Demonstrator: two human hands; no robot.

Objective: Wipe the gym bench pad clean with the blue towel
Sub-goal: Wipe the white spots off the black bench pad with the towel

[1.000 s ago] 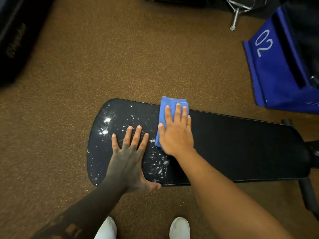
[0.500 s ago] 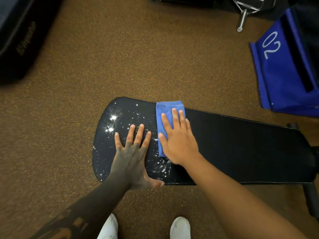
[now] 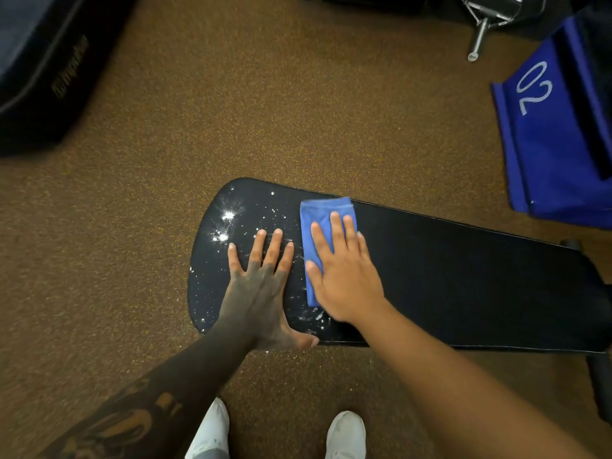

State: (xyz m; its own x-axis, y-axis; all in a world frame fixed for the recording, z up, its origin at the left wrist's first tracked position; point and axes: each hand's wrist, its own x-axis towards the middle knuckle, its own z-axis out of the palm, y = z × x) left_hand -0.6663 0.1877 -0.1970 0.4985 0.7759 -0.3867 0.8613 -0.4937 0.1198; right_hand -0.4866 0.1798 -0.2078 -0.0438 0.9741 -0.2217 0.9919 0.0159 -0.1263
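Both hands lie flat, fingers spread; left hand (image 3: 261,289) rests bare on the white-speckled bench pad (image 3: 463,276); right hand (image 3: 344,276) presses the folded blue towel (image 3: 318,220) onto it.

Towel (image 3: 326,223) half under right hand (image 3: 347,276)

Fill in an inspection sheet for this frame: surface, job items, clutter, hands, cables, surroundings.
Surface: black bench pad, white specks and splashes over its left end, right part looks clean.
Job items: folded blue towel flat on the pad at the edge of the specks.
Clutter: nothing seen on the pad.
Hands: right hand pressed flat on the towel; left hand flat on the speckled pad, fingers spread.
Cables: nothing seen.
Surroundings: brown speckled floor, blue item marked 02, metal equipment, white shoes.
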